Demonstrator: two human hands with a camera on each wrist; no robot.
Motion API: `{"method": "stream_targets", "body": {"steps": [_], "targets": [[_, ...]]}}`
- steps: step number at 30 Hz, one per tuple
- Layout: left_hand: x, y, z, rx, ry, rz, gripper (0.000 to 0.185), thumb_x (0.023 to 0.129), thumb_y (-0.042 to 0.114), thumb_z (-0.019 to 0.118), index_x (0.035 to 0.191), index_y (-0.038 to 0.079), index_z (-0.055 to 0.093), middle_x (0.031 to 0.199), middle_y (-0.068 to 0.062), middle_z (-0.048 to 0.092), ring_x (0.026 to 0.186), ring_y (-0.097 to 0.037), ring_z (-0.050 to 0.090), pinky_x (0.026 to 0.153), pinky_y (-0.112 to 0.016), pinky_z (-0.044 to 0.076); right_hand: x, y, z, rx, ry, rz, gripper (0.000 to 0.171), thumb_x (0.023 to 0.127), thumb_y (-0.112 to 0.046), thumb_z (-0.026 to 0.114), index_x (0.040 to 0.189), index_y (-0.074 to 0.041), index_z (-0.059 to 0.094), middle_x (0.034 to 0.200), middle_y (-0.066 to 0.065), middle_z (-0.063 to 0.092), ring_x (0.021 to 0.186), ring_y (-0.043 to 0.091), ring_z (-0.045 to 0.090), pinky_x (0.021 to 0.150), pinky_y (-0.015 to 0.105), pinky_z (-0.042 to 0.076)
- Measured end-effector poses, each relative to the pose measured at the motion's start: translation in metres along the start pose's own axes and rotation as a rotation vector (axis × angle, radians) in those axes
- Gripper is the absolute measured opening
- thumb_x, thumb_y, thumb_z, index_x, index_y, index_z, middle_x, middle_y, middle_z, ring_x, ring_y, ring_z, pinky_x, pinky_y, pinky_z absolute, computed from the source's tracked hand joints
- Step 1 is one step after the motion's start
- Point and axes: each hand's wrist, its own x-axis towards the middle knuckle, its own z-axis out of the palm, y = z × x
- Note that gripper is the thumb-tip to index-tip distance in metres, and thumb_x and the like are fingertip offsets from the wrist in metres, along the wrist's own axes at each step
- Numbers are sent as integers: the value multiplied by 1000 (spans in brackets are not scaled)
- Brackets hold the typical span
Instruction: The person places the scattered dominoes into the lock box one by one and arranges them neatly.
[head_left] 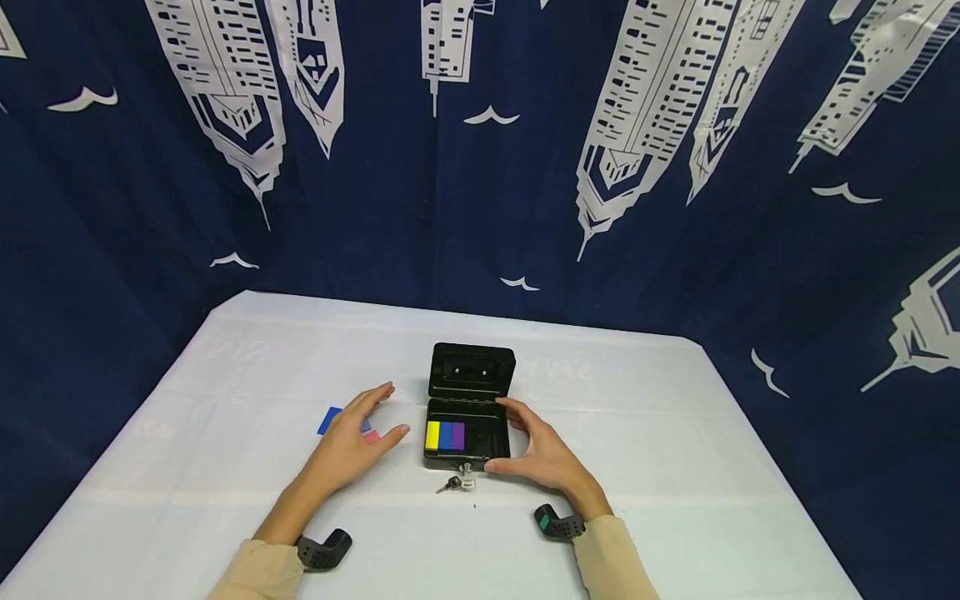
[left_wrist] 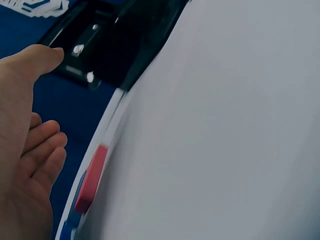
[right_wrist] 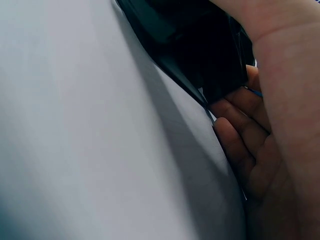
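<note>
A small black cash box (head_left: 491,433) stands on the table with its lid (head_left: 472,372) raised. Inside, a yellow block (head_left: 432,435), a blue block (head_left: 446,436) and a purple block (head_left: 458,436) lie side by side at the left. My right hand (head_left: 546,454) grips the box's right side, thumb at the front corner and fingers toward the back. To the left of the box, my left hand (head_left: 347,447) hovers with thumb and fingers spread, holding nothing. Under and behind it, a red block (left_wrist: 91,180) and blue pieces (head_left: 327,420) lie on the table, partly hidden by the hand.
Keys (head_left: 452,483) hang at the lock on the box's front. The white table (head_left: 225,467) reaches back to a dark blue curtain (head_left: 420,208) printed with white buildings. Each wrist wears a black band.
</note>
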Motion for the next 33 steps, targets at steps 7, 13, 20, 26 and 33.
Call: {"method": "stream_targets", "body": {"steps": [7,13,20,26,33], "targets": [[2,-22,-30,26,13,-4,66,77,52,62,132,21,44,126,5,54,115,-16,52,96,-39,43,0,0,0,1,-3,5,98,51,-63,76,135,-43,28,135,-16,39,123,12,44,104,37,37],[1,-38,-49,67,9,-31,57,80,51,60,128,21,50,119,6,60,111,-17,55,95,-41,42,0,-1,0,-2,-8,1,98,53,-61,76,135,-43,28,136,-16,38,124,13,44,103,38,37],[-2,-48,-65,142,-14,-65,49,84,34,61,128,16,50,114,1,63,104,-20,55,90,-41,44,0,0,0,4,-3,2,98,53,-60,77,136,-42,28,136,-19,37,124,13,43,103,38,37],[-6,-58,-75,182,-101,-76,45,83,28,63,126,18,53,123,-2,57,117,-24,47,97,-47,37,1,2,1,2,3,-1,98,52,-62,76,135,-43,28,136,-20,37,124,13,44,103,39,37],[-10,-66,-77,136,-175,-72,49,79,28,68,125,21,54,129,-5,50,125,-28,39,100,-53,31,0,0,0,-2,-3,-10,98,53,-61,76,136,-43,27,137,-19,36,124,13,43,103,39,37]]}}
